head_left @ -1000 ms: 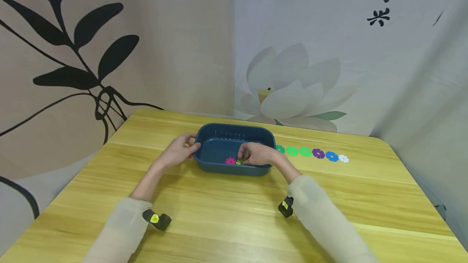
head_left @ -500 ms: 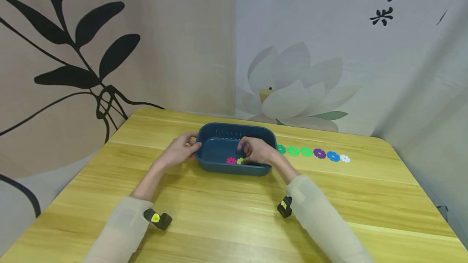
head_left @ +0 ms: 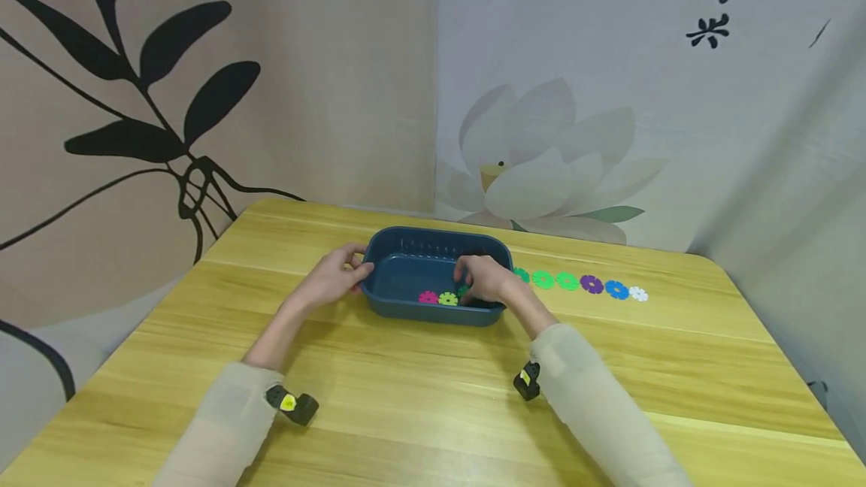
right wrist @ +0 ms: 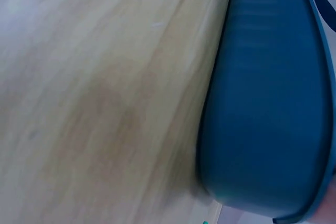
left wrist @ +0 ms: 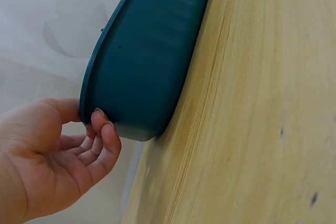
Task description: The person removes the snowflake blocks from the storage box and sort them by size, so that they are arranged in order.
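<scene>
A dark blue basin (head_left: 395,312) stands on the table in the head view. My left hand (head_left: 328,276) grips its left end; in the left wrist view the left hand (left wrist: 58,156) has the thumb and fingers around the rim of the basin (left wrist: 142,61). Inside the basin a pink notched disc (head_left: 428,297) lies beside a lime one (head_left: 448,298). My right hand (head_left: 489,279) reaches down inside the right part, fingers bent, with a green disc (head_left: 463,291) partly visible at the fingers; whether they pinch it is unclear. The basin's outer wall (right wrist: 268,98) hides the right fingers in the right wrist view.
Right of the basin, a row of notched discs runs across the wooden table (head_left: 406,397): several green ones, then a purple (head_left: 591,284), a blue (head_left: 616,289) and a white one (head_left: 638,294). A printed curtain (head_left: 352,81) hangs behind the table.
My right hand has moved right inside the basin, away from the lime disc, which is now fully uncovered. A green disc now shows at its fingers. My left hand stays on the rim.
</scene>
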A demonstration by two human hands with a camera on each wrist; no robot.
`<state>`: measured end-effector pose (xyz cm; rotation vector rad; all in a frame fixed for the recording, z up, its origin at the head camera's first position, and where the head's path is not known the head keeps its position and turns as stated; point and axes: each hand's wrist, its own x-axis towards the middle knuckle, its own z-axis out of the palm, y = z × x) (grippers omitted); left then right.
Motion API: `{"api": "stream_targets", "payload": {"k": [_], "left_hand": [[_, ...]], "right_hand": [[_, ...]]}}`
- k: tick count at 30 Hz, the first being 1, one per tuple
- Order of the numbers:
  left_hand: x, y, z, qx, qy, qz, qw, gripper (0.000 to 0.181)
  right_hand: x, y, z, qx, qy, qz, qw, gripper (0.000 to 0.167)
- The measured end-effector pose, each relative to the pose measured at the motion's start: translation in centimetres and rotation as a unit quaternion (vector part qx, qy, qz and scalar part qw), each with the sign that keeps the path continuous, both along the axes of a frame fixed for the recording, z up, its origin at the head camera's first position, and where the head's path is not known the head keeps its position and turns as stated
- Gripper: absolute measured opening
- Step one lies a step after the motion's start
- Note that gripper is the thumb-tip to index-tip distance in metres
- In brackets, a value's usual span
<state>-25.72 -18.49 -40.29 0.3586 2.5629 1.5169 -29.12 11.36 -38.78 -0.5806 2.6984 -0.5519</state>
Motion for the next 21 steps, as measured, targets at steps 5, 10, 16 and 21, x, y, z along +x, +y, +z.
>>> {"api": "stream_targets", "payload": {"k": [5, 10, 16, 21], "left_hand": [[0.0, 0.0, 0.0, 0.000, -0.001, -0.001, 1.0000, 0.051], [0.0, 0.0, 0.1, -0.001, -0.002, -0.002, 1.0000, 0.050], [0.1, 0.1, 0.2, 0.001, 0.000, -0.003, 1.0000, 0.050], [0.0, 0.1, 0.1, 0.001, 0.002, -0.001, 1.0000, 0.050]], "right_hand": [[0.0, 0.0, -0.1, -0.020, -0.007, -0.011, 0.9997, 0.031], [0.1, 0.3, -0.1, -0.073, 0.000, 0.005, 0.9973, 0.023], [0.3, 0.7, 0.3, -0.162, 0.000, 0.009, 0.9868, 0.018], [0.0, 1.4, 0.5, -0.226, 0.007, 0.006, 0.9741, 0.019]]}}
